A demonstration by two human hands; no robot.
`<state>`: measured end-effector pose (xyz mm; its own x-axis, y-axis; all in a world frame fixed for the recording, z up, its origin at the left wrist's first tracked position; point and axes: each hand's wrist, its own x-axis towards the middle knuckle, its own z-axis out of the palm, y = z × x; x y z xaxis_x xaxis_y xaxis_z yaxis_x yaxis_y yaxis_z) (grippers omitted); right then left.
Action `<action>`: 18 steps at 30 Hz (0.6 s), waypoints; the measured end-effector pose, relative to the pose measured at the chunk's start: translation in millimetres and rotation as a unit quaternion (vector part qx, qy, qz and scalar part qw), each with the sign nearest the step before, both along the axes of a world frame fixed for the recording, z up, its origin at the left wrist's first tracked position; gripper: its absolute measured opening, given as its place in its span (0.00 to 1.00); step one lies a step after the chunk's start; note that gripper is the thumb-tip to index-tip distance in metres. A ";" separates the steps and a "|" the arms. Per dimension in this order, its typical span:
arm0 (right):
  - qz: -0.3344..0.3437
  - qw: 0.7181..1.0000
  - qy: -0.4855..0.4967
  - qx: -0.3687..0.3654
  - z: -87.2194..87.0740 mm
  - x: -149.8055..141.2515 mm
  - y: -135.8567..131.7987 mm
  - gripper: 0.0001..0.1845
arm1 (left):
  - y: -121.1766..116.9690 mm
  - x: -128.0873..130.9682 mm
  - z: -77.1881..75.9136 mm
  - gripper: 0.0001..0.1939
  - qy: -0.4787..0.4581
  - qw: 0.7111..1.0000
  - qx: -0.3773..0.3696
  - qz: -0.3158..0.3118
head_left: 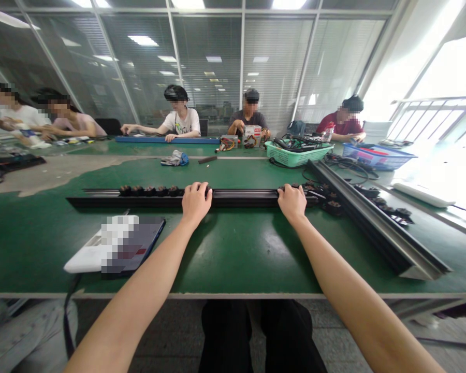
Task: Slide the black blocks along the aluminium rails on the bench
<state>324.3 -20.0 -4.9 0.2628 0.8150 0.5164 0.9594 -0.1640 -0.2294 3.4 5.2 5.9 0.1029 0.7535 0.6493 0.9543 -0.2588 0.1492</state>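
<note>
A long black metal rail (244,199) lies crosswise on the green table in front of me. Several small black parts with copper-coloured tops (149,191) sit in a row along its left half. My left hand (196,203) is closed over the rail near its middle, just right of that row; a dark bit shows beside its fingertips. Towards the rail's right end, my right hand (292,203) grips it with bent fingers. More small black parts (331,207) lie loose by the right end. What is under my fingers is partly hidden.
A second black rail (376,223) lies slanted at right. A white device and dark tablet (140,243) rest at front left. Farther back are a green basket (299,155) of cables, a blue basket (378,157) and a grey-blue cloth (174,158). Several people sit opposite.
</note>
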 end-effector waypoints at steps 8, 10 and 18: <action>0.015 1.000 0.006 0.021 -3.3 1.7 2.5 0.20 | -1.7 2.9 1.8 0.19 -0.005 1.000 -0.009 -0.020; 0.028 0.999 0.009 0.033 -4.9 2.3 3.1 0.22 | -2.2 3.9 2.1 0.19 -0.006 1.000 -0.011 -0.023; 0.058 0.997 0.018 0.047 -10.4 4.3 7.6 0.24 | 0.0 5.1 -0.6 0.18 -0.006 0.999 -0.006 -0.045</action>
